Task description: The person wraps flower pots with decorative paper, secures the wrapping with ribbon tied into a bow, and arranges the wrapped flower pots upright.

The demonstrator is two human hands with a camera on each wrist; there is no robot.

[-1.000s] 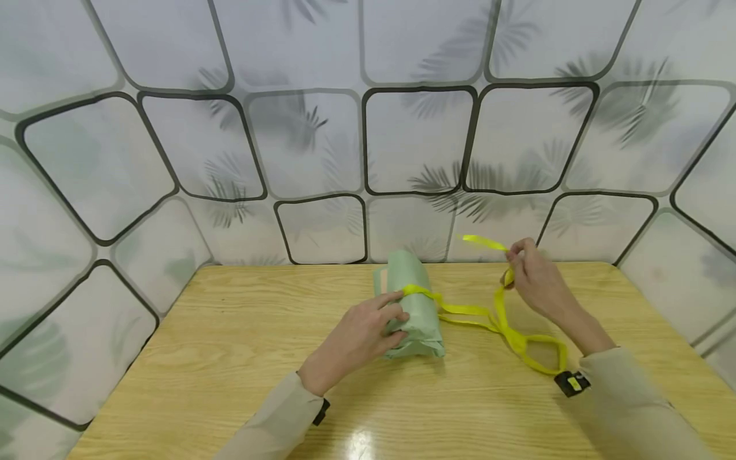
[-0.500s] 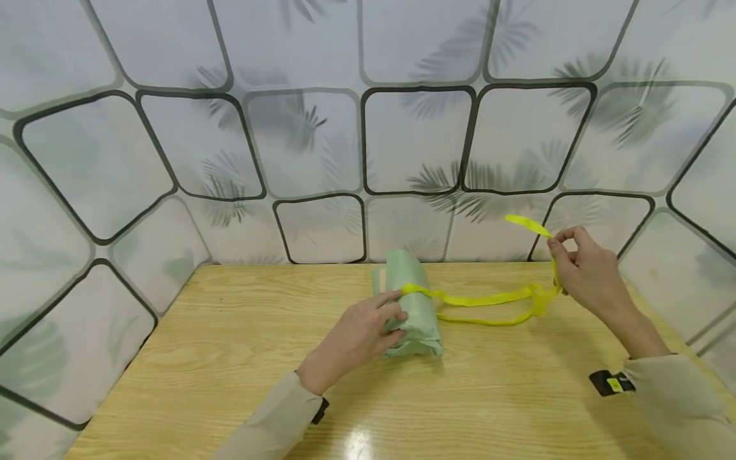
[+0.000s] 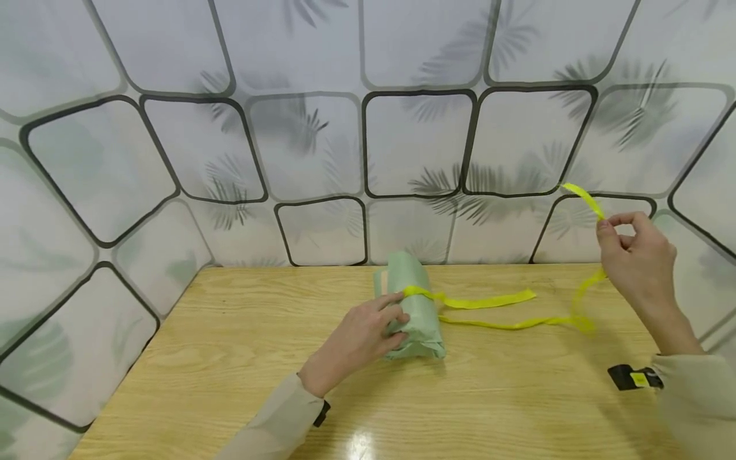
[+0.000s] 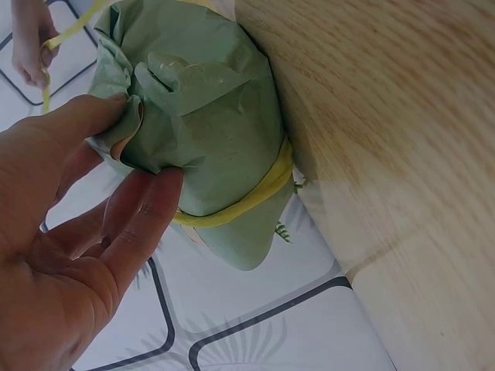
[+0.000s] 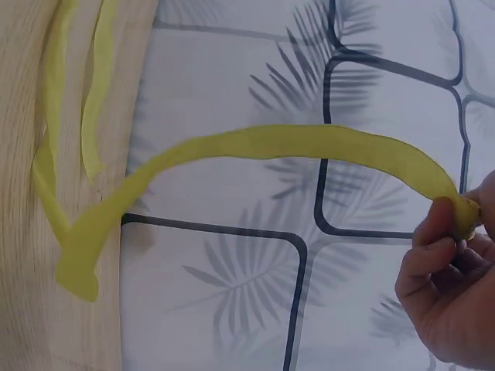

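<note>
A pale green paper-wrapped package [image 3: 422, 322] lies on the table, its crumpled folded end towards me. Yellow ribbon [image 3: 489, 301] passes round its middle, and two tails run off to the right. My left hand [image 3: 362, 335] holds the package from its left; in the left wrist view, thumb and fingertips rest against the folded paper [image 4: 216, 116]. Up at the right, my right hand [image 3: 641, 268] pinches one ribbon tail between thumb and forefinger, a short end sticking up past them. In the right wrist view that ribbon [image 5: 271, 141] arcs loosely down to the table.
The wood-grain table [image 3: 230, 377] meets a pale fabric wall [image 3: 322, 230] with dark outlined squares and leaf prints just behind the package. The other ribbon tail lies loose on the table, its cut end [image 3: 530, 294] pointing right.
My right hand has moved right and up, drawing its ribbon tail along. The looped tangle between the tails has come apart into two separate strands. My left hand and the package stay put.
</note>
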